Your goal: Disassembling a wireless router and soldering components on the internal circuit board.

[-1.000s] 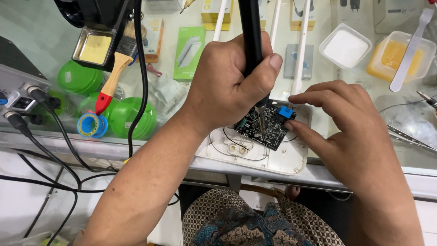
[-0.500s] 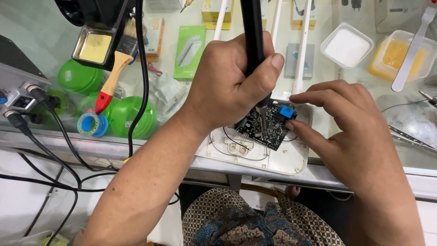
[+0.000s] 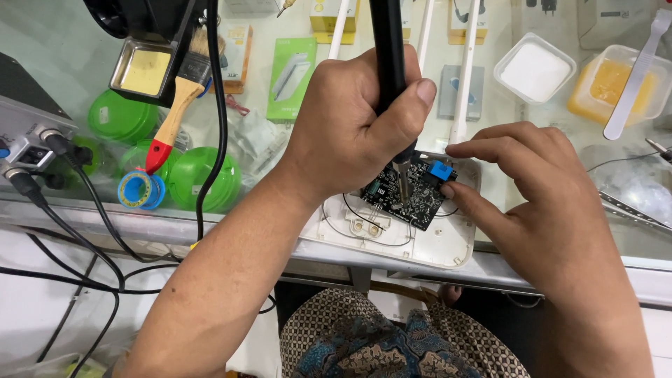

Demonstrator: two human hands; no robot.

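My left hand [image 3: 350, 133] is wrapped around a black soldering tool handle [image 3: 388, 63], holding it upright with its metal tip [image 3: 404, 183] down on a dark circuit board [image 3: 413, 196]. The board lies inside an open white plastic device shell [image 3: 434, 245] with white antennas [image 3: 462, 84] pointing away from me. My right hand [image 3: 532, 203] steadies the board's right edge, with thumb and fingertips at a small blue component [image 3: 440, 170]. Thin black wires loop under the board.
On the glass counter lie a red-handled brush [image 3: 175, 112], green round containers [image 3: 203, 182], a blue tape roll [image 3: 140, 190], a metal tin [image 3: 143, 70], two plastic tubs [image 3: 535, 70], tweezers [image 3: 633, 210] and small boxes. Black cables [image 3: 77, 231] hang at the left beside a grey device [image 3: 28, 133].
Both hands stay in place on the tool and the board; the tool tip has hardly shifted on the circuit board.
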